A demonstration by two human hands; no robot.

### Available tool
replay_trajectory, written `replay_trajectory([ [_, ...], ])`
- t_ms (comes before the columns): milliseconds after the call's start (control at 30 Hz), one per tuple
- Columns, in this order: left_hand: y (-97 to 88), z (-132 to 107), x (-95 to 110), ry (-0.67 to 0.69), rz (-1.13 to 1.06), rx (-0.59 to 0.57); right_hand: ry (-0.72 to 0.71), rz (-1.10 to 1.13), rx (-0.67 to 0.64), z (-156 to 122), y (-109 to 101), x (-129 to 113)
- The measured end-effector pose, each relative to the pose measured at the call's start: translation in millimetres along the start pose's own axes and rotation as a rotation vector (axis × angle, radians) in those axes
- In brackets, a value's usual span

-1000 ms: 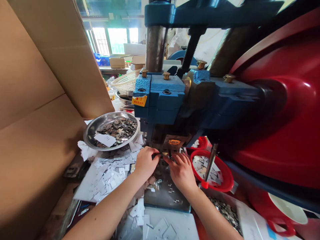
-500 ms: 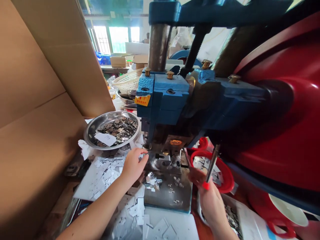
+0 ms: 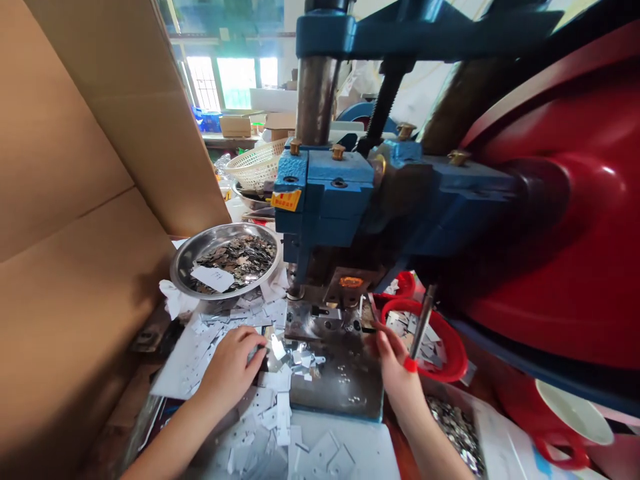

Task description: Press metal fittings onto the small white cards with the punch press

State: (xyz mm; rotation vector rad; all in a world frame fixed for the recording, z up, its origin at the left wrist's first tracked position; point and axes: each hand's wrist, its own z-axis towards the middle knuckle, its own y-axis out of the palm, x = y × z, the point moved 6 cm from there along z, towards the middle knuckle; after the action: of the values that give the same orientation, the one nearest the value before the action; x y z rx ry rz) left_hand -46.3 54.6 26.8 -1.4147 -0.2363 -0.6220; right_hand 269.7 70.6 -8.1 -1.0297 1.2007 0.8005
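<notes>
Metal pieces (image 3: 303, 359) lie on the plate (image 3: 327, 393) near its left edge; left hand (image 3: 233, 365), right hand (image 3: 399, 367) half-curled, grip unclear.

The tall brown cardboard panels (image 3: 75, 153) stand along the left edge. Right of them, centre left, the round silver metal bowl (image 3: 184, 259) holds small dark flat metal parts (image 3: 247, 257) (a white paper tag (image 3: 213, 279) lies on top). Flat silver metal pieces (image 3: 197, 347) lie before the bowl. The blue metal press (image 3: 327, 200) occupies upper centre, with the dark rectangular metal plate (image 3: 340, 390) before it. Right of the plate sits the round red plastic basket (image 3: 457, 347); the large round red metal wheel (image 3: 590, 267) fills upper right.
</notes>
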Motion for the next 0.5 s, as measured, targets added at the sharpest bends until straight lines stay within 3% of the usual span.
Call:
replay_trajectory([
  [167, 9.4, 4, 7, 0.045, 0.144, -0.13, -0.156, -0.373, -0.169, 29, 46, -24],
  [267, 17.7, 10, 15, 0.064, 0.213, -0.209, -0.099, -0.314, -0.147, 37, 52, -25],
  [367, 23.1, 15, 17, 0.068, 0.245, -0.25, -0.041, -0.073, -0.019, 34, 28, -22],
  [500, 26.4, 21, 17, 0.076, 0.191, -0.263, -0.014, 0.055, 0.169, 17, -28, -16],
])
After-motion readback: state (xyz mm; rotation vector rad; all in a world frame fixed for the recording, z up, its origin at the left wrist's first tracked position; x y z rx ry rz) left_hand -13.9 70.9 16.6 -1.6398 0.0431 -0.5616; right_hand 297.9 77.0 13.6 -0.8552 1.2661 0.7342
